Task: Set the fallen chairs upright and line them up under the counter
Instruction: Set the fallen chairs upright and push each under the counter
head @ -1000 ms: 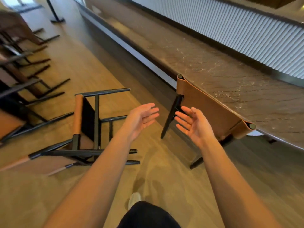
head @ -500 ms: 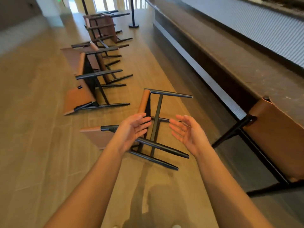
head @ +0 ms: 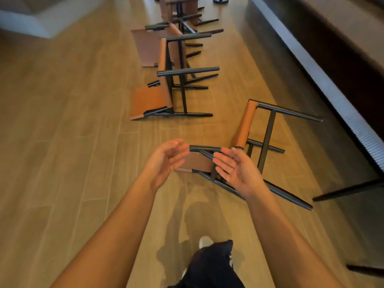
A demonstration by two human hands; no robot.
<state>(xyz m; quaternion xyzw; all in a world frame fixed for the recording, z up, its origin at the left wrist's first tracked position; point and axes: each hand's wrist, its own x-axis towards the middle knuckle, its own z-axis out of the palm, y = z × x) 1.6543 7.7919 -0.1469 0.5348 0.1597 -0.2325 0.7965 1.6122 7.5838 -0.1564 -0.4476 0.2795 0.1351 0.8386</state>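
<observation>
Wood-plank floor beside dark counter base (head: pixel 311 48). Nearest fallen tan-leather, black-metal-frame chair (head: pixel 247 129) lies on its side just ahead of both hands, legs pointing toward the counter. Left hand (head: pixel 166 161) and right hand (head: pixel 234 171) empty, fingers spread; right nearer the frame.

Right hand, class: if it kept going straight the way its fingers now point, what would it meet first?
Most likely the black frame bar of the nearest fallen chair. The open right hand points forward and slightly left, its fingertips at that bar's end. Whether they already touch it cannot be told from one view.
</observation>
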